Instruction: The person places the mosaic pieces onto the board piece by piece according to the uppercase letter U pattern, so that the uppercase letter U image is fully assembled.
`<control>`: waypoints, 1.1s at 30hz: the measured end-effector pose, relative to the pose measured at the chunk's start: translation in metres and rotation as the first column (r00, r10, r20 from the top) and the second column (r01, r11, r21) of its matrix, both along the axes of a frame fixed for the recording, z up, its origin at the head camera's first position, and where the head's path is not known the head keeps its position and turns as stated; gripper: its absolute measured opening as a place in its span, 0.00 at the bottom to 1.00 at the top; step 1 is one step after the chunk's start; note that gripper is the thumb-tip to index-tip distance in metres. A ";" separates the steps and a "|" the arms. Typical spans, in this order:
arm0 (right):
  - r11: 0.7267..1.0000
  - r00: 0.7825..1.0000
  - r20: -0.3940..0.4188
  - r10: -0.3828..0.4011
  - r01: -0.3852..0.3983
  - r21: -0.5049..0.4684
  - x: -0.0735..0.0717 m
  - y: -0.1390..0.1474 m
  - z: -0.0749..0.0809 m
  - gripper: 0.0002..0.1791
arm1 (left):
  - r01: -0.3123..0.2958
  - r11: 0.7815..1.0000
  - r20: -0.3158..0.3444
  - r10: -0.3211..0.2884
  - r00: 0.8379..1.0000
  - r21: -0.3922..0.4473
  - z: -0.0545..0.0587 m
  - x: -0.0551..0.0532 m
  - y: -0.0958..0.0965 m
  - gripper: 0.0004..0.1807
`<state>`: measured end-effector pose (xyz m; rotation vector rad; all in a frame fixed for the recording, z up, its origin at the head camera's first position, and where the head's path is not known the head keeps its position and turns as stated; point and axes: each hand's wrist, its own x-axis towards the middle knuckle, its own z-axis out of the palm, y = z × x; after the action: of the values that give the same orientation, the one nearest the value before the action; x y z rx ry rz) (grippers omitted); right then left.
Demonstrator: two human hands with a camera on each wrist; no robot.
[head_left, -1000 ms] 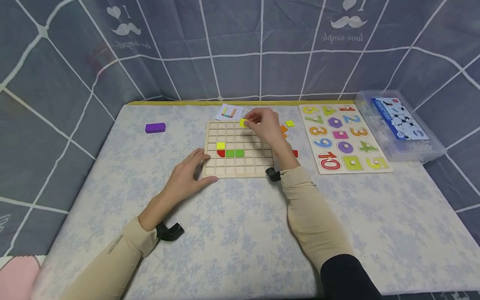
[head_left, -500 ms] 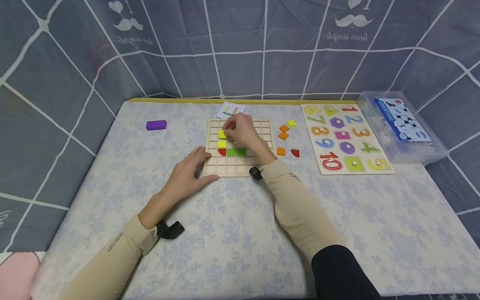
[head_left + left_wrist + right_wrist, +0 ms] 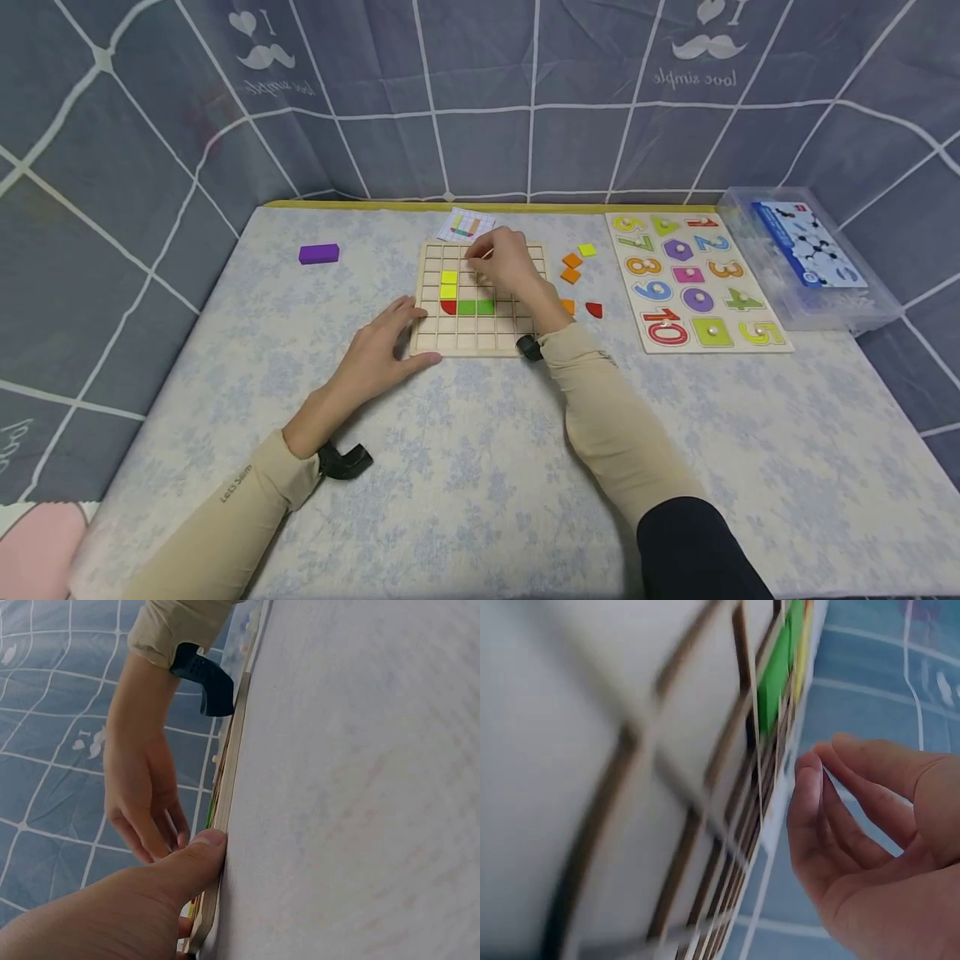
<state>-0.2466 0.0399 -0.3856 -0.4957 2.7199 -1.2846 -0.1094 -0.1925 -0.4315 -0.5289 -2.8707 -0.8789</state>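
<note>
My left hand (image 3: pixel 378 342) rests at the near left corner of a wooden grid board (image 3: pixel 435 342), its thumb along the front edge and fingertips at the left edge. My right hand (image 3: pixel 506 260) is over the far part of the board, thumb and fingertips drawn close together with nothing seen between them. Just left of it, two yellow square tiles (image 3: pixel 448 284) sit in one column. Below them lies a red quarter-round tile (image 3: pixel 448 307), followed to the right by two green square tiles (image 3: pixel 476 308). The right wrist view also catches a green tile (image 3: pixel 774 686).
Right of the board are orange tiles (image 3: pixel 571 275), a yellow tile (image 3: pixel 587 250) and a red quarter-round tile (image 3: pixel 594 310). A pattern card (image 3: pixel 466 224) lies behind it. A purple block (image 3: pixel 318 254) sits left; a number puzzle (image 3: pixel 660 312) and a clear plastic box (image 3: pixel 862 308) stand right.
The right hand carried a yellow tile left across the board and let it go above the other yellow tile. Since then it has drawn back right. The left hand keeps its place.
</note>
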 end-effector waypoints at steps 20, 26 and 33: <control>0.894 0.881 -0.152 -0.448 0.444 -0.062 -0.016 0.110 -0.006 0.13 | -0.016 1.000 -0.001 0.016 1.000 -0.011 -0.003 0.001 0.003 0.41; 0.867 0.866 -0.049 -0.498 0.497 -0.032 -0.019 0.122 -0.017 0.17 | -0.016 1.000 0.008 0.016 1.000 -0.012 -0.004 0.001 0.003 0.41; 0.845 0.843 -0.074 -0.532 0.535 0.013 -0.022 0.127 -0.028 0.14 | -0.016 1.000 0.006 0.016 1.000 -0.011 -0.003 -0.001 0.004 0.41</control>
<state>-0.2687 0.1670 -0.4131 0.2626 3.0530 -1.3330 -0.1100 -0.1888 -0.4345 -0.5042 -2.8827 -0.8641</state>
